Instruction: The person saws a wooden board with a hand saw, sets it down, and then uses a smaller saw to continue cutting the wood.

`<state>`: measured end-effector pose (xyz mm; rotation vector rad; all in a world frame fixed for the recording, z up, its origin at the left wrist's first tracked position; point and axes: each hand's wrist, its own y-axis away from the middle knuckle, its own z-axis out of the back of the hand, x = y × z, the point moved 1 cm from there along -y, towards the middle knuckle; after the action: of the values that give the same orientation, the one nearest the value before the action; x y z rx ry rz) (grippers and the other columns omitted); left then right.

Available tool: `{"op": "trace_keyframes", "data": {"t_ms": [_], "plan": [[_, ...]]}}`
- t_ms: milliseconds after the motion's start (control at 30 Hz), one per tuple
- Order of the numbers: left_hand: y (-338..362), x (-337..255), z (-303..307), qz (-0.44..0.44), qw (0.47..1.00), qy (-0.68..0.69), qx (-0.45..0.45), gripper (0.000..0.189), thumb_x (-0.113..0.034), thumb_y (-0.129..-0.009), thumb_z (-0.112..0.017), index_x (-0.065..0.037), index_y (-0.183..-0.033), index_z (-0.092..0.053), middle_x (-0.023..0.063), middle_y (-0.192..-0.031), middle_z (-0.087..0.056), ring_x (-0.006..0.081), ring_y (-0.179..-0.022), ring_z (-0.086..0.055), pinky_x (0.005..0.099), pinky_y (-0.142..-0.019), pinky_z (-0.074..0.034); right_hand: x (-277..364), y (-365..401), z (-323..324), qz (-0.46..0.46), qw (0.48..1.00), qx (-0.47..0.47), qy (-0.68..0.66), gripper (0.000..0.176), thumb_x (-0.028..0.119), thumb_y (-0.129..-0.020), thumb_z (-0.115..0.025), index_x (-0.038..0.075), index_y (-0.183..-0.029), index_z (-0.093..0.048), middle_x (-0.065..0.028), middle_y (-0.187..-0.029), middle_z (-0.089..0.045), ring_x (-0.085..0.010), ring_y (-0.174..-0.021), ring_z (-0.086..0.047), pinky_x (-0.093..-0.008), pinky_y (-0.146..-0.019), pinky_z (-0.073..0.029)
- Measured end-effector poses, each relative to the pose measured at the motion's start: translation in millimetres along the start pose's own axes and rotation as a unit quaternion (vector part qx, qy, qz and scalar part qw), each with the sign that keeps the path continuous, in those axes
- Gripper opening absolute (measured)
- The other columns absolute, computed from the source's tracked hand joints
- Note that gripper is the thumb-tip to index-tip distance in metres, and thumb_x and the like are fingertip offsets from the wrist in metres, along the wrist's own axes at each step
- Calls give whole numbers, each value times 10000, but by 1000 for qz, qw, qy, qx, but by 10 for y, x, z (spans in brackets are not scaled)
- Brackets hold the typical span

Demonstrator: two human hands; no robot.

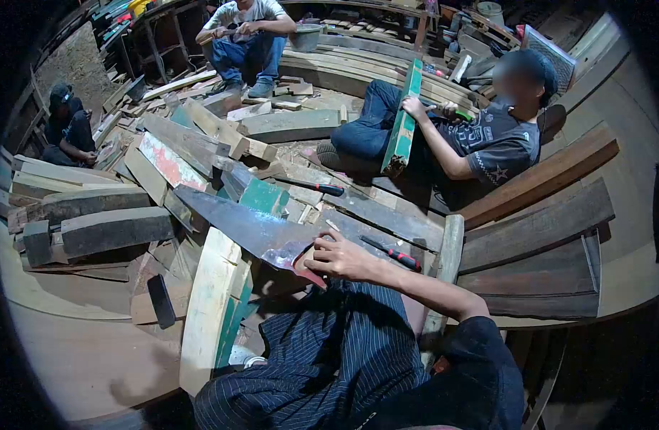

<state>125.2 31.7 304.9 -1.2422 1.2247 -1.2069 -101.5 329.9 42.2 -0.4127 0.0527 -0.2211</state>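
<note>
My right hand is closed around the red and tan handle of a handsaw. The broad metal blade points up and left, away from my lap. It lies over the upper end of a pale wooden beam with a green side, which stands left of my legs. Whether the blade touches the beam I cannot tell. Beyond the blade is a green-painted block. A red and black screwdriver-like tool lies just right of my hand, and another lies farther off. My left hand is not visible.
A seated person at the right holds a green beam. Another person sits at the top, and a third crouches far left. Stacked dark boards lie right; wood pieces and a phone lie left.
</note>
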Motion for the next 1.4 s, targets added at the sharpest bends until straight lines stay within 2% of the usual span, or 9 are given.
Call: {"op": "trace_keyframes", "data": {"t_ms": [833, 1000, 1067, 1100, 1167, 1233, 1300, 1333, 1400], "plan": [[-70, 36, 426, 17, 998, -49, 37, 844, -530, -981, -333, 216, -1371, -389, 403, -1465, -386, 477, -1346, -452, 584, -1189, -289, 325, -432, -220, -85, 993, -67, -45, 438, 133, -816, -682, 94, -1250, -632, -48, -1165, -646, -278, -1154, -558, -487, -1056, -380], [-199, -36, 661, 116, 988, -92, 33, 858, -544, -988, -322, 223, -1371, -381, 401, -1463, -387, 478, -1342, -457, 582, -1186, -296, 399, -382, 76, -110, 993, 39, -10, 631, 167, -785, -756, 173, -1386, -563, -67, -1368, -545, -308, -1239, -487, -506, -1099, -326], [-370, 121, 1261, 47, 975, -113, 187, 874, -547, -979, -308, 231, -1370, -372, 425, -1455, -380, 498, -1357, -433, 598, -1190, -284, 424, -335, 243, -130, 988, 79, 5, 678, 199, -786, -782, 194, -1419, -540, -74, -1429, -498, -323, -1268, -457, -522, -1106, -311], [-369, 96, 1172, 30, 987, -96, 123, 860, -521, -964, -355, 237, -1371, -369, 444, -1444, -378, 508, -1354, -433, 603, -1183, -297, 426, -325, 370, -140, 986, 92, -11, 703, 234, -793, -801, 200, -1440, -529, -83, -1440, -483, -342, -1272, -440, -534, -1110, -298], [-361, 45, 993, -11, 998, -67, -6, 844, -467, -935, -448, 250, -1373, -361, 484, -1421, -373, 529, -1346, -433, 614, -1168, -323, 433, -370, 730, -171, 983, 36, -48, 744, 228, -742, -849, 176, -1424, -555, -82, -1442, -503, -362, -1267, -450, -509, -1110, -301], [-522, -140, 811, -74, 996, 45, -19, 509, -327, -1034, -452, 29, -1398, -423, 218, -1377, -512, 336, -1235, -546, 501, -1070, -448, 411, -428, 1228, -165, 985, -45, -34, 632, 247, -828, -803, 122, -1393, -551, -121, -1378, -550, -352, -1237, -464, -516, -1073, -340], [-680, -230, 874, -142, 987, 64, 26, 521, -364, -1073, -409, -57, -1483, -317, 76, -1428, -523, 284, -1240, -542, 462, -1042, -484, 485, -514, 1917, -150, 968, -199, -16, 567, 295, -881, -774, 67, -1353, -558, -164, -1261, -620, -360, -1173, -520, -506, -1013, -404], [-796, -247, 985, -182, 980, 28, 73, 686, -472, -1062, -364, -33, -1556, -180, 67, -1501, -465, 327, -1300, -482, 479, -1061, -457, 483, -494, 2200, -132, 952, -277, -5, 535, 342, -919, -701, 80, -1356, -535, -165, -1266, -603, -346, -1154, -529, -517, -1023, -396], [-798, -245, 949, -175, 983, 9, 56, 682, -469, -1063, -365, -33, -1554, -184, 68, -1500, -466, 325, -1301, -482, 476, -1063, -455, 491, -315, 2658, -56, 878, -476, 1, 496, 436, -995, -556, 107, -1360, -490, -168, -1275, -571, -319, -1115, -548, -539, -1042, -379]]}}
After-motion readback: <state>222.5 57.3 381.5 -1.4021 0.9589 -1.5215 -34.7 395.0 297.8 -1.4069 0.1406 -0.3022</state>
